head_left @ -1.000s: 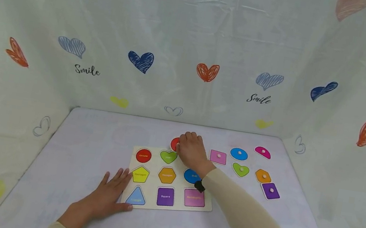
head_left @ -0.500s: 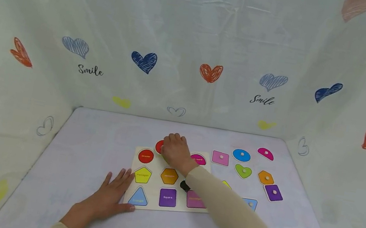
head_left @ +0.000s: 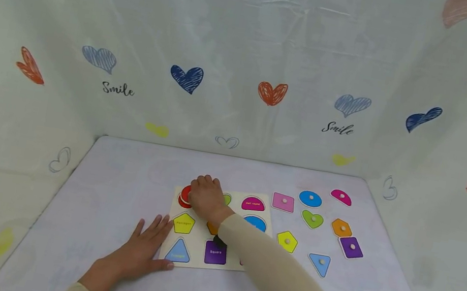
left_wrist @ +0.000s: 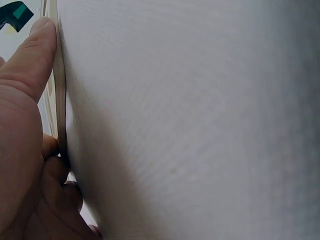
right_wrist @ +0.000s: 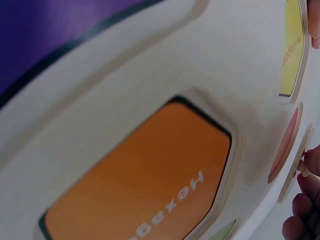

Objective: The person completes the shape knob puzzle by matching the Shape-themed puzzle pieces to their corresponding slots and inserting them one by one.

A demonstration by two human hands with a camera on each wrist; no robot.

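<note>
A cream shape puzzle board [head_left: 196,255] lies on the table, with printed, coloured shape recesses. My right hand [head_left: 207,199] pinches a red circle puzzle piece [head_left: 186,192] by its small knob. In the right wrist view the circle piece [right_wrist: 294,171] is tilted, close over the red recess [right_wrist: 286,149] at the board's far left corner. My left hand [head_left: 141,246] rests with straight fingers spread along the board's left edge. The left wrist view has the left thumb [left_wrist: 35,57] against the board's side [left_wrist: 59,95].
Right of the board lie several knobbed pieces: a pink rectangle [head_left: 278,202], blue oval [head_left: 305,198], magenta half round [head_left: 340,196], green heart [head_left: 308,216], orange hexagon [head_left: 338,226], purple square [head_left: 346,249], yellow pentagon [head_left: 284,243] and blue triangle [head_left: 318,261]. Heart-patterned cloth hangs around the table.
My right hand has moved left along the board's far edge, carrying the red circle piece over to the red recess. The left hand has stayed at the board's left edge.
</note>
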